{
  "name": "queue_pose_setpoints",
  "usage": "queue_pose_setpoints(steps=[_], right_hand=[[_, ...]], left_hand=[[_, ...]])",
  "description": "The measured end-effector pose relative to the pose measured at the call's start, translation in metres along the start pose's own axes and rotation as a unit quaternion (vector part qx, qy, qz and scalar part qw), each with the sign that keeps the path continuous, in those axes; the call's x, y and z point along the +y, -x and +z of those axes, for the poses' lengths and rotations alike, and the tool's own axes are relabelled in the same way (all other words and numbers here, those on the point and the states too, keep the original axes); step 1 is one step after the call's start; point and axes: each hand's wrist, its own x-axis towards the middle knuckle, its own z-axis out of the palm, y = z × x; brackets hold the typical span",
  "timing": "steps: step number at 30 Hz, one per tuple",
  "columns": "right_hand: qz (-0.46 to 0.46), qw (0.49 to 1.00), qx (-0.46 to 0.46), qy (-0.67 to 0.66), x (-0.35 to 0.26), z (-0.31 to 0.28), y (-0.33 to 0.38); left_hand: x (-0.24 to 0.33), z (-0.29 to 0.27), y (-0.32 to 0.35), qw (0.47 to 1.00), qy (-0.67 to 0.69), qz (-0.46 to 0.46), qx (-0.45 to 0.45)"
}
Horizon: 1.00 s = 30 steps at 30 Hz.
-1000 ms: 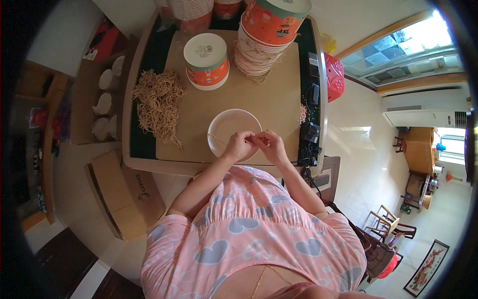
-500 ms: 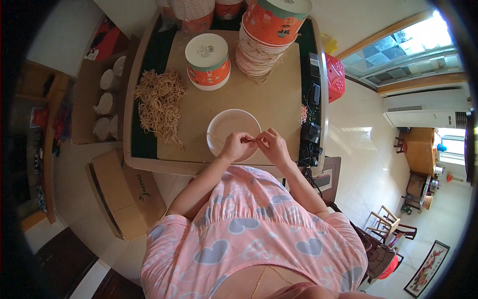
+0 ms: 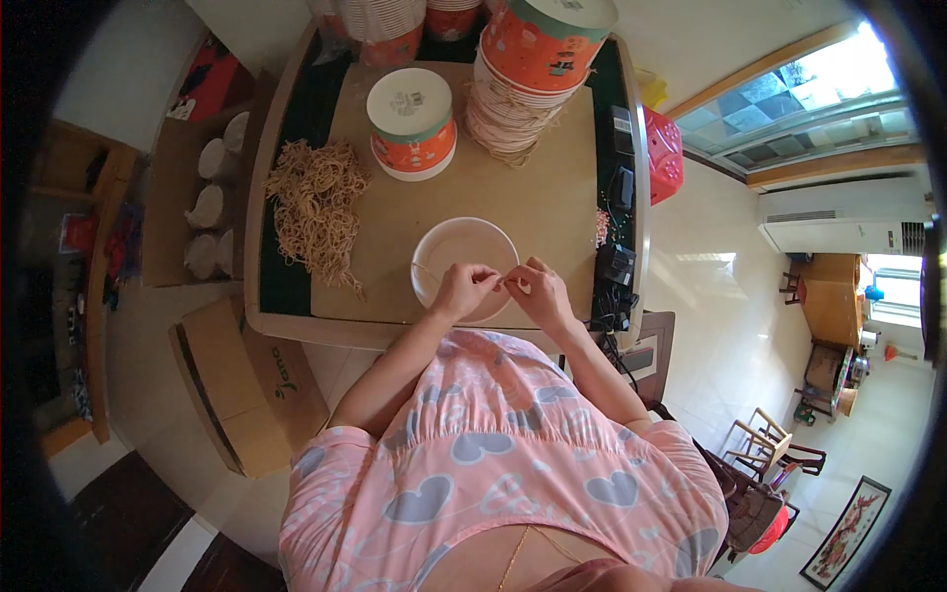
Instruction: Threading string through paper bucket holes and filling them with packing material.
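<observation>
Basically, L hand (image 3: 466, 290) & R hand (image 3: 541, 295) pinched, contents unclear, nr rnd smooth wht bowl (image 3: 459, 241).

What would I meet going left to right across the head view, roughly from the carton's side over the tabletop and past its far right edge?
Cardboard box holding white containers → heap of tan string → left hand → right hand → black devices → red plastic item.

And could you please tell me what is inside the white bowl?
Inside the white bowl, a thin tan cord shows at the left; the left hand covers part of it, hiding anything beneath.
</observation>
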Motion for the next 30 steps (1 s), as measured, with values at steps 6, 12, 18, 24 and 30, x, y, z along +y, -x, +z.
queue_pose_setpoints(steps=[6, 12, 18, 24, 30], right_hand=[[-0.042, 0.999, 0.010, 0.025, 0.005, 0.003, -0.001], [-0.032, 0.999, 0.008, 0.005, 0.001, 0.000, -0.002], [-0.022, 1.000, 0.011, 0.006, 0.000, 0.000, -0.001], [-0.020, 1.000, 0.008, 0.019, 0.004, 0.003, -0.001], [-0.032, 0.999, 0.034, 0.015, 0.002, 0.007, 0.001]], left_hand=[[0.015, 0.005, 0.001, 0.998, -0.015, 0.050, 0.033], [0.018, 0.001, 0.003, 0.995, -0.059, 0.062, 0.048], [0.011, 0.000, 0.001, 0.996, -0.047, 0.057, 0.040], [-0.002, 0.000, -0.001, 1.000, 0.023, -0.004, -0.005], [0.002, -0.001, 0.000, 1.000, 0.014, -0.012, -0.018]])
